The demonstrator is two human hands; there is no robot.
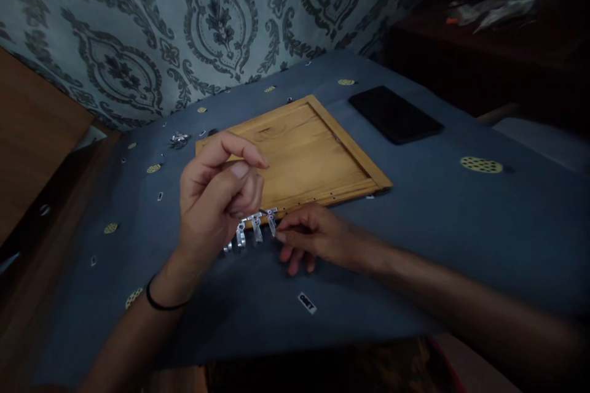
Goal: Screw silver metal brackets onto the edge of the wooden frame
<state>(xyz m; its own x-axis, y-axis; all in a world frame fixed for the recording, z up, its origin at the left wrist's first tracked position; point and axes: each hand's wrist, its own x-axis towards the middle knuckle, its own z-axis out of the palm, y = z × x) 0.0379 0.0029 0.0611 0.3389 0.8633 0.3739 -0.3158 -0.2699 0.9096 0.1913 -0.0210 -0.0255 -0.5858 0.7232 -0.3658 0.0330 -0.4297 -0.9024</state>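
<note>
A wooden board with a raised frame (299, 147) lies on the blue patterned cloth. Along its near edge sit several small shiny metal clips (257, 228), with a row of small dark holes to their right. My right hand (313, 234) pinches the end of the rightmost clip (271, 221) between thumb and forefinger, its other fingers curled beneath. Raised over the board's left part, my left hand (216, 190) has its fingers curled and the forefinger bent towards the thumb; whatever it may hold is too small to make out. It hides the board's near left corner.
A black phone (395, 114) lies right of the board. Behind the board on the left is a small pile of metal pieces (179, 140). A patterned wall stands at the back, and a dark red surface (483, 43) bears a plastic bag.
</note>
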